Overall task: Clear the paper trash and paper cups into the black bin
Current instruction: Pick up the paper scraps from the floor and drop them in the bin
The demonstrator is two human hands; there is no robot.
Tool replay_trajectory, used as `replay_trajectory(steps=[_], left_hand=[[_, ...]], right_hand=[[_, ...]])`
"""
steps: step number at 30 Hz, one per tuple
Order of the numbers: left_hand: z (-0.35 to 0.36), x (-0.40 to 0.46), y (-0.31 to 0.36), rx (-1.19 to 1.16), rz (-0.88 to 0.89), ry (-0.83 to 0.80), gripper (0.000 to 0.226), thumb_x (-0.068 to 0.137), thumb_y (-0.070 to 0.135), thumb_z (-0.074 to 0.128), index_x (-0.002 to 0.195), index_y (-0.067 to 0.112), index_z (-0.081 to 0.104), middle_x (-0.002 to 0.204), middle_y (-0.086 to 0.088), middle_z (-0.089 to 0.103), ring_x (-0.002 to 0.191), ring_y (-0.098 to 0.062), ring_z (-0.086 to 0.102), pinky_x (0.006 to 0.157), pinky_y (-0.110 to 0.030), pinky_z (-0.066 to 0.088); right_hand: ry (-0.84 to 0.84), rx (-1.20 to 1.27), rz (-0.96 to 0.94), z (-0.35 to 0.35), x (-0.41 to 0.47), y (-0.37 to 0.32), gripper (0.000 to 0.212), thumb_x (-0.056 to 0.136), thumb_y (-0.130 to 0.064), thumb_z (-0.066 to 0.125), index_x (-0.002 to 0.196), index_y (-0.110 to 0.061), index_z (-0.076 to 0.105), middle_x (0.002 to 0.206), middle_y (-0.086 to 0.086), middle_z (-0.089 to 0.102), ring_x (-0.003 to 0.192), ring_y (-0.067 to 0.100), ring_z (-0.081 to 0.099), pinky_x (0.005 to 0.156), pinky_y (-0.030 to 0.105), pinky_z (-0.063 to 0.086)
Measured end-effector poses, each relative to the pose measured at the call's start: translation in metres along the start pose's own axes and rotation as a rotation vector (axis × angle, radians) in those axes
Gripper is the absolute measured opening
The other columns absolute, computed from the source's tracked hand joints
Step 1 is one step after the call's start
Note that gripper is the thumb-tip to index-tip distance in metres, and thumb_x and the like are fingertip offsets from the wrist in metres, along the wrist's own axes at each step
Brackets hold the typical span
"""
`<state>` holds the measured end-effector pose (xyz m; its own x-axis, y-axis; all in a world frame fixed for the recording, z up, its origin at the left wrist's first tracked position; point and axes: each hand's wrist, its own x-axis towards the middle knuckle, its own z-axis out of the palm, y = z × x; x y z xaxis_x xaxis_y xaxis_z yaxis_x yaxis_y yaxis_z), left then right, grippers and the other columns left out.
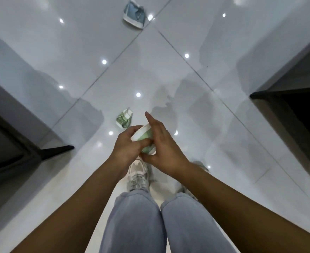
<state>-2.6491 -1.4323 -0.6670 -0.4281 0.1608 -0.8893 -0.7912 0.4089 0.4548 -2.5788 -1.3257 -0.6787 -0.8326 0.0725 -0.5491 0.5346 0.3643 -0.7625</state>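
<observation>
Both hands hold one green-and-white paper cup (144,137) over the glossy tiled floor (196,42): the left hand (127,147) curls round its rim side, and the right hand (166,148) cradles the base with the thumb tucked under and the forefinger sticking straight out. Two pieces are left on the tiles: a crumpled green paper cup (124,119) just ahead, and a flattened blue one (134,14) well off toward the far edge. The black bin isn't in view (so nothing visibly binned). Dark furniture (296,110) flanks both sides, leaving a broad open lane down the middle.
</observation>
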Motion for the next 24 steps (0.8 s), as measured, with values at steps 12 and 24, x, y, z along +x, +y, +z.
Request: replay_trajectory(steps=[12,24], left_hand=[[-0.093,0.035,-0.053,-0.271,0.042,0.614,0.031,0.077,0.007,0.075,0.093,0.029,0.059,0.090,0.009,0.061,0.084,-0.015,0.063,0.085,-0.041,0.056],[-0.121,0.080,-0.112,-0.298,0.010,0.646,0.034,0.075,0.005,0.074,0.101,0.024,0.062,0.099,0.000,0.065,0.082,-0.015,0.062,0.079,-0.037,0.056]], right_hand=[[-0.142,-0.532,-0.023,0.075,0.084,0.007,0.093,0.082,-0.025,0.070,0.151,-0.020,0.009,0.156,0.007,0.016,0.134,0.034,0.028,0.106,0.043,0.037],[-0.134,-0.796,-0.022,0.119,0.166,0.063,0.056,0.080,-0.007,0.065,0.130,-0.022,0.044,0.141,0.007,0.028,0.127,0.036,0.027,0.091,0.036,0.048]])
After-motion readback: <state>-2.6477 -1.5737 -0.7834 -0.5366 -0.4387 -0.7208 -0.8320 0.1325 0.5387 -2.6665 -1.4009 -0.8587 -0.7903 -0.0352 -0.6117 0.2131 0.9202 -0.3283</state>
